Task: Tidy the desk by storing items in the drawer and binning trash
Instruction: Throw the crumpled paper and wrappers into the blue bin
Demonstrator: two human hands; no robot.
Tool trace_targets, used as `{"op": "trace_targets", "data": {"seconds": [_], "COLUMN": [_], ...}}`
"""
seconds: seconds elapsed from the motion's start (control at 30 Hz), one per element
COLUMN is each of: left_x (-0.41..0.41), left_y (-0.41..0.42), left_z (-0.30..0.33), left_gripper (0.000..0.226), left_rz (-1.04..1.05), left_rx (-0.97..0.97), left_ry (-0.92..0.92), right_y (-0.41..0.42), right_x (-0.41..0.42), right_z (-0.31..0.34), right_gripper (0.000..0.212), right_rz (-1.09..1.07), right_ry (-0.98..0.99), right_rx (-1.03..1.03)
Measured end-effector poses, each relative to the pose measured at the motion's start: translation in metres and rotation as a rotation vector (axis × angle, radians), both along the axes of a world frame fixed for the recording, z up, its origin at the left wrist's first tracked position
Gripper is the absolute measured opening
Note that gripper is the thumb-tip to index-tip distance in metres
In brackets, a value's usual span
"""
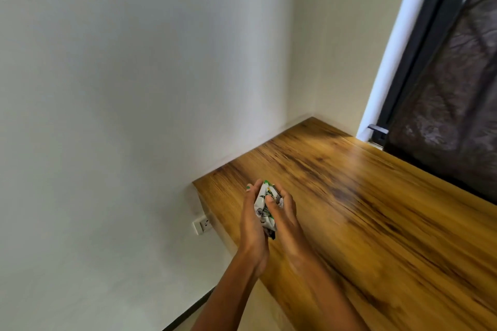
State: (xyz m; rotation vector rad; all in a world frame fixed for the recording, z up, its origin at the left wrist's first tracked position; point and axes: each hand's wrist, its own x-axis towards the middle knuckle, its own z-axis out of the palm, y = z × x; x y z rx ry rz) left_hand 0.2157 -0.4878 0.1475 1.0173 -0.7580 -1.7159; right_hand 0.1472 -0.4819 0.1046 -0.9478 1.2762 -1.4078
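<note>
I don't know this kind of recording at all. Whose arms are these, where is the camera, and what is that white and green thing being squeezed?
There is no machine here. A person wears a camera on the head, looking down at their own arms. The left hand and right hand press together around a crumpled wrapper, white with green print, probably trash. They hold it above the left end of a wooden desk. The visible desktop carries nothing else. A wall socket sits below the desk's edge, and a dark window is on the right.
</note>
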Motion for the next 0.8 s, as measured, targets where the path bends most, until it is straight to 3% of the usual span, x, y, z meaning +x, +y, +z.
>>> {"op": "trace_targets", "data": {"seconds": [0.2, 0.43, 0.67, 0.8], "left_x": [0.007, 0.013, 0.024, 0.018], "left_y": [0.101, 0.223, 0.319, 0.364], "left_z": [0.0, -0.002, 0.018, 0.021], "left_gripper": [0.039, 0.047, 0.051, 0.06], "left_rz": [-0.125, -0.273, -0.338, -0.393], "left_rx": [-0.062, -0.123, -0.142, -0.136], "left_ry": [-0.019, 0.016, 0.079, 0.127], "right_y": [0.111, 0.244, 0.342, 0.391], "right_x": [0.017, 0.029, 0.041, 0.04], "right_z": [0.013, 0.025, 0.037, 0.046], "right_gripper": [0.052, 0.047, 0.063, 0.055], "right_rz": [-0.141, -0.302, -0.341, -0.413], "right_ry": [0.009, 0.008, 0.033, 0.094], "right_rx": [-0.038, -0.102, -0.115, -0.116]}}
